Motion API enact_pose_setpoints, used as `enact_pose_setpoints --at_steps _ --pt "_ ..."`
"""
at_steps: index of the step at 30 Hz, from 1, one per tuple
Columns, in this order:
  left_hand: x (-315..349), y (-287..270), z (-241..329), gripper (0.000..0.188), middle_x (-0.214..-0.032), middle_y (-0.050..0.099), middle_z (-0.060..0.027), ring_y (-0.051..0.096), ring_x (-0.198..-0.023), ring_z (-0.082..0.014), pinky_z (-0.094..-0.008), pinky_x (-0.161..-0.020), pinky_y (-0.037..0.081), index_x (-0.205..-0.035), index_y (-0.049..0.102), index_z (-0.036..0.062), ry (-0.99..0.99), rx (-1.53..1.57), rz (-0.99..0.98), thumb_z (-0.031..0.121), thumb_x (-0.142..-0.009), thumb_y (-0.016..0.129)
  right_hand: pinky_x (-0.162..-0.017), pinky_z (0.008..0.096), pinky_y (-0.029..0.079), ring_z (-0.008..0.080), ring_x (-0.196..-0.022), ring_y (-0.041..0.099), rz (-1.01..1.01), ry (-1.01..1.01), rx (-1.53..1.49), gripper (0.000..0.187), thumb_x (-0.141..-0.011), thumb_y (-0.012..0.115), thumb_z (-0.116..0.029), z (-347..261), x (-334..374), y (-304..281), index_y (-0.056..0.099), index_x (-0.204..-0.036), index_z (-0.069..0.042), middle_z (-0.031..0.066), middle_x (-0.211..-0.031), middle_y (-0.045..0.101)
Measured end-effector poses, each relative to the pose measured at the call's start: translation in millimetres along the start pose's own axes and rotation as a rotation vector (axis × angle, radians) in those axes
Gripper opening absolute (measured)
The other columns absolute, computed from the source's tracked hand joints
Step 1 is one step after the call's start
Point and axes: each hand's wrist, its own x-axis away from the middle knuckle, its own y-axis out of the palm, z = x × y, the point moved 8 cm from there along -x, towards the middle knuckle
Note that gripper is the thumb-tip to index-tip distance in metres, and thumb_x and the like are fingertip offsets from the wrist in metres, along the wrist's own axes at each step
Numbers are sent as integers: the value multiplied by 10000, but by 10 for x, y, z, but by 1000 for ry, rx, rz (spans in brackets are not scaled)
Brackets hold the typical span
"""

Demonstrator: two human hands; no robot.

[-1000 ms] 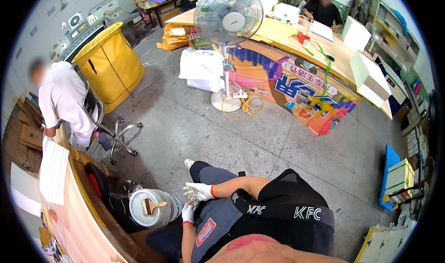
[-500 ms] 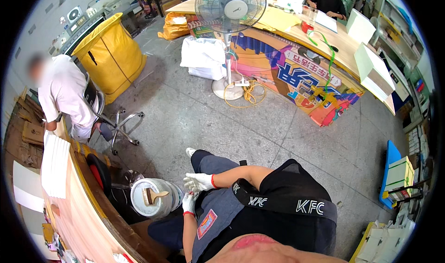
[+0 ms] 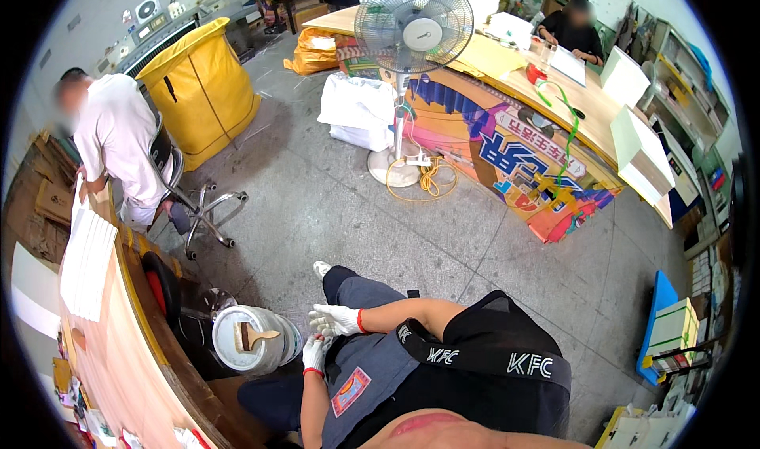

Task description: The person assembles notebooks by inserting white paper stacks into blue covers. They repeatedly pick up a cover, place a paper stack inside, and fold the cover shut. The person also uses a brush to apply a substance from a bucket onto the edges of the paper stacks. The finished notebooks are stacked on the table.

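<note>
Wearing gloves (image 3: 342,318): from where I stand, both hands are covered in white knit with red cuffs (image 3: 360,321), close together before the grey apron (image 3: 380,362).
Right hand (image 3: 336,320): its fingers are stretched and a little apart; I see nothing grasped in it.
Left hand (image 3: 314,352): it is just beside the right hand, the fingers bent toward it; whether they pinch something small or touch the other glove, I cannot tell.
Red cuffs: in my judgement, this is fine work between the two hands, so it is better done slowly, with loose wrists and each cuff lying flat, not rolled.
Brush (image 3: 261,336): it lies flat on the lid (image 3: 247,359), well apart from both hands, with its wooden handle toward them; taking it by the wood should keep the bristles from soiling the knit.
Bucket (image 3: 288,346): it stands upright, to the left of the hands; I would keep the elbows near the body, so that nothing knocks the brush down.
Wooden surface (image 3: 119,362): farther left, it carries white sheets (image 3: 87,267); for such paper, clean and well-fitted fingertips seem to me the most careful choice.
</note>
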Motion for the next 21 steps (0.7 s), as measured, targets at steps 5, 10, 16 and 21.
enact_pose_setpoints --at_steps 5,10,16,21 --pt "-12 47 -70 197 -973 669 -79 659 -855 -142 -247 -751 519 -1108 629 -19 -18 96 -37 70 -953 547 -662 294 576 182 -886 639 -22 5 -27 524 -970 536 -495 35 -2 -37 483 -1339 -127 68 -1157 602" --pt "-94 54 -173 186 -954 670 -76 650 -823 -134 -240 -723 513 -1100 630 -2 -33 162 -57 64 -952 539 -586 294 566 180 -783 640 4 3 -72 445 -976 539 -468 48 5 -25 495 -1277 -144 63 -1072 631" --pt "-107 5 -210 181 -999 674 -93 653 -833 -157 -262 -739 530 -1094 626 2 -51 192 -40 61 -948 536 -582 258 567 107 -769 602 33 8 -30 397 -981 535 -458 32 14 32 514 -1229 -148 53 -1105 624" --pt "-218 13 -332 201 -1012 672 -97 662 -852 -166 -266 -749 536 -1122 620 -1 -40 195 -55 66 -953 534 -692 285 572 202 -959 629 5 -6 16 601 -971 533 -494 19 -4 1 422 -1409 -98 81 -1207 560"
